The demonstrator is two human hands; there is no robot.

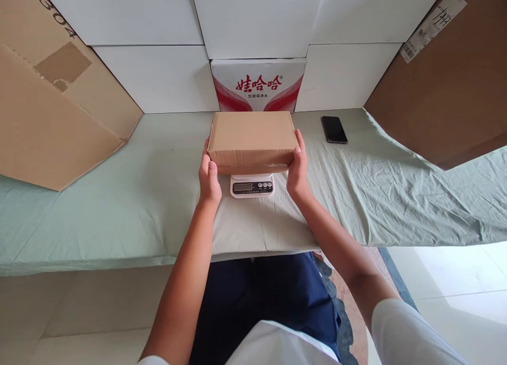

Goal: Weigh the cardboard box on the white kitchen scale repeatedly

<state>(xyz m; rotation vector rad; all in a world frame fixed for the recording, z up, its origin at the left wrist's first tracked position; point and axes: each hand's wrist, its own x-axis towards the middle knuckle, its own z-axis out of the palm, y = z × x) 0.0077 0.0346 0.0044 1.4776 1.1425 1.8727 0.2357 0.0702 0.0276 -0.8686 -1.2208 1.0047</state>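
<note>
head view: the cardboard box lies lengthwise left to right.

Left hand and right hand hold a cardboard box over a white scale
Around the box, hands press at eight and four o'clock; the scale's button panel shows at six, a black phone lies at three on the cloth-covered worktop, a red-and-white carton stands at twelve.
</note>
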